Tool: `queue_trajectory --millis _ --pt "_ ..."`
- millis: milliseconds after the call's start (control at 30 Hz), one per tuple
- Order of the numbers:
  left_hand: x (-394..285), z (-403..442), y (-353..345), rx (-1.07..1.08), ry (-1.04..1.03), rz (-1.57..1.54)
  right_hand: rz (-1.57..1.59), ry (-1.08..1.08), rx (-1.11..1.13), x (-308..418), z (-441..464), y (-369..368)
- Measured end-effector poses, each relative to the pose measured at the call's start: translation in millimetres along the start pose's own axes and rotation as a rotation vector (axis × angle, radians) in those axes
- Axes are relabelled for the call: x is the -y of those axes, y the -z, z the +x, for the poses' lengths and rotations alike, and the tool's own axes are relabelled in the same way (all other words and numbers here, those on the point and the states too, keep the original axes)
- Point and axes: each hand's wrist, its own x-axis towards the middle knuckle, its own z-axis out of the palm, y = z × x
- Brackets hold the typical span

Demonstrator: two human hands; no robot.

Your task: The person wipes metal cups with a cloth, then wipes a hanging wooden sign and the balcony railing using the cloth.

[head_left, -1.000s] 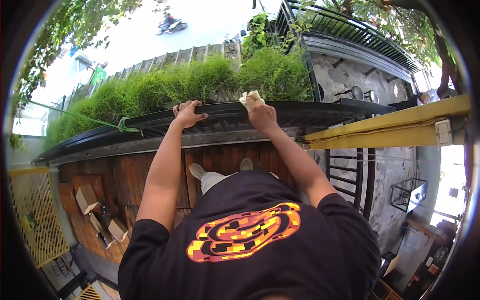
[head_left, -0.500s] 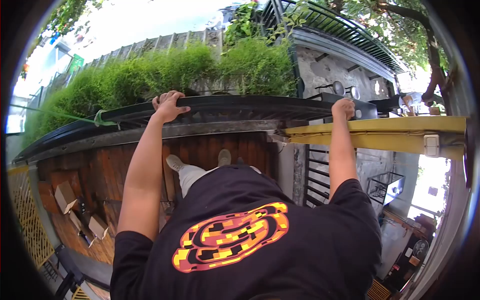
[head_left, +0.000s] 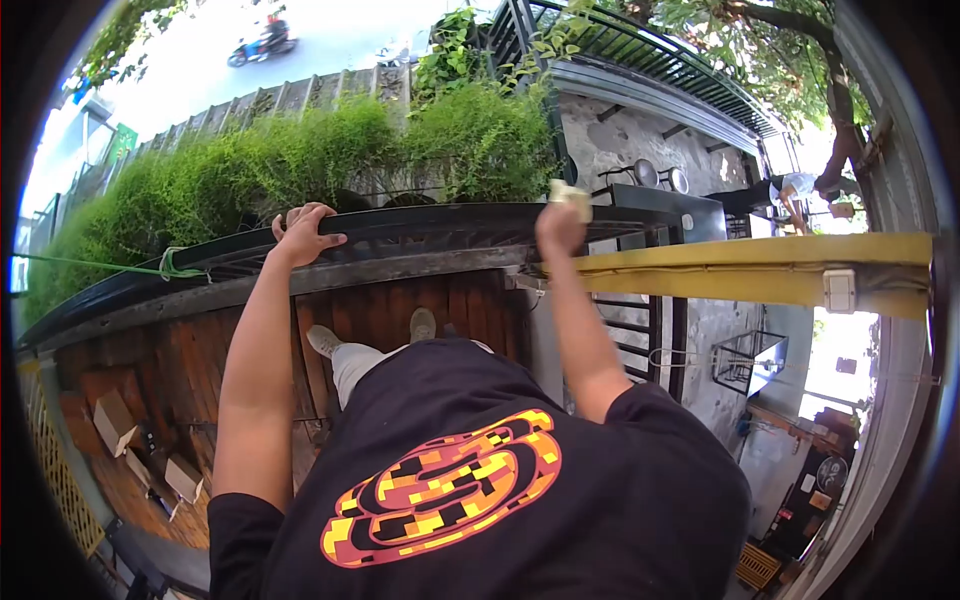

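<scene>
A long black metal railing (head_left: 430,217) curves across the view in front of me. My left hand (head_left: 303,236) rests on its top edge, fingers over the far side and thumb apart on the near side. Farther right, my right hand (head_left: 561,228) is closed on a pale cloth (head_left: 571,200) at the railing's top, somewhat blurred by motion. A green cord (head_left: 175,266) is knotted round the railing left of my left hand.
Green plants (head_left: 330,150) grow beyond the railing. A yellow beam (head_left: 740,262) with a white switch box (head_left: 840,290) runs off to the right. Opened cardboard boxes (head_left: 115,422) lie at lower left. Another person (head_left: 790,190) is at the far right, below.
My right hand swept right along the railing, then came back left with the cloth. My left hand keeps its place on the railing, while the whole view has shifted.
</scene>
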Motion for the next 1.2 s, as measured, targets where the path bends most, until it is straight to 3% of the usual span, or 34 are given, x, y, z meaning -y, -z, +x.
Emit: queue_trajectory --millis 67,100,167,267,367,400,433,500,533,567,600,667,733,767,867,900,967,1067,1133,1200 --pt "3 4 0 0.016 -0.014 0.011 0.301 0.373 -0.226 51 -64 -41" --pt "6 7 -1 0.021 -0.021 0.012 0.366 0.480 -0.125 81 -94 -36" --pt "10 11 -10 0.006 -0.029 0.021 0.431 0.464 0.050 117 -124 -45" --pt "11 8 -14 -0.037 -0.020 0.049 0.494 0.516 0.216 92 -93 -51" --pt "-5 -2 -5 -0.046 0.016 0.071 0.590 0.363 0.099 21 -31 -34" --pt "-3 -2 -6 -0.048 0.006 0.073 0.379 0.284 -0.108 2 -13 -6" --pt "-1 0 -6 -0.049 -0.002 0.076 0.185 0.050 -0.085 -13 9 22" --pt "4 5 -8 -0.043 -0.009 0.100 0.216 0.070 -0.548 -61 53 37" --pt "3 5 -7 -0.011 0.002 0.096 0.153 0.051 -0.636 -73 63 50" --pt "0 4 -3 0.018 0.013 0.091 0.095 -0.023 -0.575 -94 82 50" --pt "-1 3 1 0.043 0.024 0.088 0.050 -0.186 -0.355 -87 79 67" --pt "3 5 -3 0.028 0.021 0.102 -0.071 -0.155 -0.035 -113 108 24" --pt "0 3 -2 0.021 0.028 0.106 -0.081 0.003 -0.263 -99 87 -16" --pt "-2 1 1 0.030 0.033 0.099 -0.117 -0.030 -0.209 -76 70 -26" --pt "0 2 1 0.021 0.031 0.104 -0.065 0.163 -0.032 28 -16 -14" --pt "4 4 1 0.038 0.024 0.089 0.077 0.300 -0.170 51 -42 -28" --pt "8 7 2 0.069 0.005 0.058 0.163 0.509 -0.210 102 -95 -45" --pt "4 1 10 0.096 -0.010 -0.014 0.279 0.777 0.142 162 -158 -50" --pt "7 4 6 0.116 -0.015 -0.041 0.453 0.834 0.241 176 -188 -37" --pt "7 2 -2 0.032 0.005 -0.011 0.331 0.851 0.271 171 -181 -14"
